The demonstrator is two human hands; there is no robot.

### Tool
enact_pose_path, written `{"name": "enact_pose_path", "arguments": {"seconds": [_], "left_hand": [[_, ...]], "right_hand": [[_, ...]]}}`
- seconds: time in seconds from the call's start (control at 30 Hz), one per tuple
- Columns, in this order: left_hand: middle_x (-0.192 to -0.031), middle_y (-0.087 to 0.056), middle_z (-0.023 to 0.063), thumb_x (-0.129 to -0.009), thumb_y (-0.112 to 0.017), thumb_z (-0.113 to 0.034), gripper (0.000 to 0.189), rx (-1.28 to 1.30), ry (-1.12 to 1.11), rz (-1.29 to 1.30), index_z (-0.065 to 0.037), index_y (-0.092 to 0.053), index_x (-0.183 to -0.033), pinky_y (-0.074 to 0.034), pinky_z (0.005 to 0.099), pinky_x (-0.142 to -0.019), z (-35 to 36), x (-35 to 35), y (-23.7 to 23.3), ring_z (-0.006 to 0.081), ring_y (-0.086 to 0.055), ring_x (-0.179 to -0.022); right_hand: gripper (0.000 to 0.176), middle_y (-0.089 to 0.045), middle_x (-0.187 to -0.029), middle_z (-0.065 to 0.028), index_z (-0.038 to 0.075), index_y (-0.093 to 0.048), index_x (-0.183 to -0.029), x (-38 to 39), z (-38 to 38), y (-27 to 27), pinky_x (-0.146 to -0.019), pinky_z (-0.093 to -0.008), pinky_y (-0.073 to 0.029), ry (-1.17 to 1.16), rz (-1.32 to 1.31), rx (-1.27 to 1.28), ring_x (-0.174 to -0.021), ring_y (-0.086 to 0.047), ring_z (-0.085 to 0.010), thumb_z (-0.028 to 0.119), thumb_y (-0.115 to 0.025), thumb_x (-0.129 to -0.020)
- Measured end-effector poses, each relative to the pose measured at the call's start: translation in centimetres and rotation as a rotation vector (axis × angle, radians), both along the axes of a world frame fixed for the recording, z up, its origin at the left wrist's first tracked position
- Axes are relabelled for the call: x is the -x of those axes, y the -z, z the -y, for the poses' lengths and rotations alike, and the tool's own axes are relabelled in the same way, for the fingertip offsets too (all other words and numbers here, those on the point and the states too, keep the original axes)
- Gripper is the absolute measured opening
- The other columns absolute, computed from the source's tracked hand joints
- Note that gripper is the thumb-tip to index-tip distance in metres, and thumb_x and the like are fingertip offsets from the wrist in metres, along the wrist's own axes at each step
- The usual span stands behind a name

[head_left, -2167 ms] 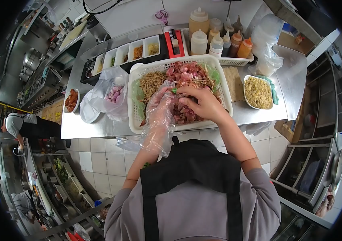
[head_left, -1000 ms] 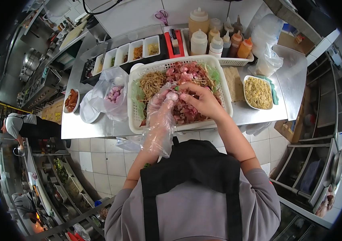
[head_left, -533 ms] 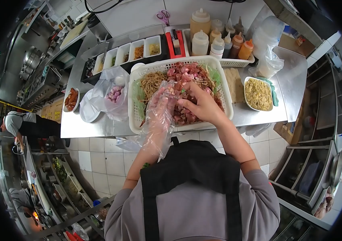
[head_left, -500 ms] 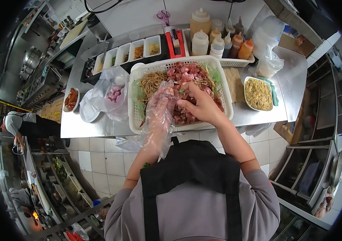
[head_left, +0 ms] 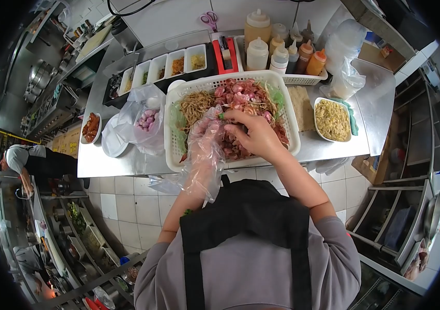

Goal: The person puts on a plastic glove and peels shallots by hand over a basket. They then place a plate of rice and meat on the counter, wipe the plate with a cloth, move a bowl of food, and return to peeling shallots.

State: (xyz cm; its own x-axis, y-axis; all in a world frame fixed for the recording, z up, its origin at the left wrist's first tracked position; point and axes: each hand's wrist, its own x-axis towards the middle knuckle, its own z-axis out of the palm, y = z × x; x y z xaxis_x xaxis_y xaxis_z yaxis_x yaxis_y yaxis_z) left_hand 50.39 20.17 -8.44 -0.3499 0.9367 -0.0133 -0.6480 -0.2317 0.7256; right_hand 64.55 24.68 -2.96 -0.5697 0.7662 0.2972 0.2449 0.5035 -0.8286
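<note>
A white perforated basket [head_left: 170,150] holds red shallots [head_left: 238,92] with loose skins, and dry stringy roots [head_left: 195,106] on its left side. Above the basket's middle, my left hand [head_left: 207,135] wears a clear plastic glove, its fingers closed around something too small to make out. My bare right hand [head_left: 253,133] is beside it, thumb and fingers bent toward the left fingertips; whether it holds anything is hidden. A plastic bag [head_left: 150,135] of peeled shallots [head_left: 148,120] lies left of the basket.
Squeeze bottles [head_left: 257,54] and a topping rack [head_left: 159,67] line the back. A bowl of chopped food [head_left: 332,120] stands right, a bowl of reddish-brown food [head_left: 91,128] far left. Two other people [head_left: 39,161] are at the left.
My right hand has shifted slightly down and its fingers have bent. The glint of an object between my hands no longer shows. The glove's plastic has moved a little.
</note>
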Motion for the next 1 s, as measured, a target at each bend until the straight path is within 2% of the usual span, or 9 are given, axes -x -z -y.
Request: {"name": "enact_pose_path", "arguments": {"seconds": [0.23, 0.33, 0.4, 0.53, 0.6, 0.8, 0.83, 0.9, 1.0], "left_hand": [[-0.120, -0.052, 0.0165, -0.082, -0.059, 0.000, 0.031, -0.057, 0.040, -0.009, -0.001, -0.052, -0.112, -0.048, 0.0314, -0.089, 0.0, 0.1, -0.3, 0.0219, -0.053, -0.107], [-0.124, -0.049, 0.0168, -0.081, -0.061, -0.001, 0.039, -0.101, 0.022, -0.141, -0.001, -0.049, -0.118, -0.045, 0.0319, -0.093, -0.2, 0.1, 0.2, 0.0226, -0.051, -0.111], [-0.123, -0.049, 0.0167, -0.081, -0.060, 0.000, 0.041, -0.139, -0.002, -0.131, 0.000, -0.047, -0.120, -0.044, 0.0320, -0.095, -0.2, -0.5, -0.7, 0.0235, -0.051, -0.111], [-0.123, -0.049, 0.0170, -0.081, -0.060, 0.001, 0.041, -0.101, 0.010, -0.056, 0.001, -0.047, -0.120, -0.043, 0.0318, -0.096, -0.1, -0.8, -1.2, 0.0236, -0.051, -0.111], [-0.114, -0.055, 0.0142, -0.078, -0.066, -0.002, 0.042, -0.107, -0.003, -0.084, -0.001, -0.051, -0.117, -0.047, 0.0308, -0.091, -0.3, -0.4, -0.4, 0.0215, -0.055, -0.106], [-0.113, -0.056, 0.0113, -0.078, -0.063, 0.003, 0.038, -0.037, 0.009, -0.127, -0.001, -0.052, -0.114, -0.047, 0.0291, -0.088, -0.2, -0.2, 0.5, 0.0189, -0.057, -0.100], [-0.113, -0.056, 0.0113, -0.078, -0.063, 0.003, 0.038, -0.035, 0.010, -0.127, -0.001, -0.052, -0.114, -0.047, 0.0291, -0.088, 0.0, -0.3, 0.5, 0.0189, -0.057, -0.100], [-0.115, -0.055, 0.0102, -0.077, -0.061, 0.006, 0.041, -0.072, -0.042, -0.324, -0.001, -0.051, -0.116, -0.046, 0.0279, -0.087, 0.3, -0.6, -0.6, 0.0172, -0.055, -0.102], [-0.117, -0.054, 0.0118, -0.075, -0.063, 0.005, 0.046, 0.007, -0.045, -0.332, 0.000, -0.049, -0.119, -0.043, 0.0291, -0.091, 0.9, -1.1, -2.1, 0.0178, -0.049, -0.110]], "right_hand": [[0.025, -0.062, -0.101, -0.0126, 0.003, -0.056, -0.106, 0.0, -0.4, 0.7, -0.080, -0.0318, -0.045, -0.080, -0.103, 0.051, -0.090, -0.060, -0.0257, 0.014, -0.061, -0.084], [0.024, -0.062, -0.100, -0.0121, 0.003, -0.056, -0.106, -0.1, -0.9, 1.0, -0.084, -0.0310, -0.043, -0.100, -0.161, 0.156, -0.093, -0.059, -0.0222, 0.014, -0.060, -0.085], [0.024, -0.063, -0.095, -0.0122, 0.006, -0.057, -0.106, -0.2, -1.3, 1.1, -0.078, -0.0335, -0.045, -0.032, -0.157, 0.057, -0.090, -0.060, -0.0288, 0.017, -0.059, -0.085], [0.024, -0.062, -0.096, -0.0137, 0.007, -0.057, -0.106, -0.9, -2.0, 0.9, -0.079, -0.0331, -0.045, 0.063, -0.103, 0.087, -0.091, -0.060, -0.0293, 0.018, -0.059, -0.085], [0.028, -0.062, -0.099, -0.0145, 0.005, -0.055, -0.108, -1.2, -2.2, 1.0, -0.081, -0.0331, -0.044, 0.103, -0.097, 0.093, -0.092, -0.059, -0.0295, 0.020, -0.059, -0.085], [0.038, -0.061, -0.105, -0.0143, 0.003, -0.050, -0.118, -1.7, -1.0, 0.0, -0.084, -0.0345, -0.044, -0.138, -0.075, 0.000, -0.095, -0.059, -0.0304, 0.020, -0.059, -0.085], [0.037, -0.061, -0.104, -0.0157, 0.007, -0.051, -0.119, -1.7, -1.0, 0.1, -0.082, -0.0364, -0.044, -0.160, -0.065, 0.009, -0.093, -0.060, -0.0314, 0.019, -0.059, -0.085], [0.035, -0.061, -0.102, -0.0158, 0.008, -0.052, -0.117, -1.8, -0.9, 0.0, -0.080, -0.0372, -0.045, -0.139, -0.003, 0.017, -0.091, -0.060, -0.0323, 0.019, -0.059, -0.085], [0.031, -0.062, -0.098, -0.0160, 0.009, -0.055, -0.113, -1.6, -0.7, -0.2, -0.076, -0.0389, -0.045, -0.095, 0.047, 0.016, -0.086, -0.059, -0.0338, 0.018, -0.058, -0.084]]}}
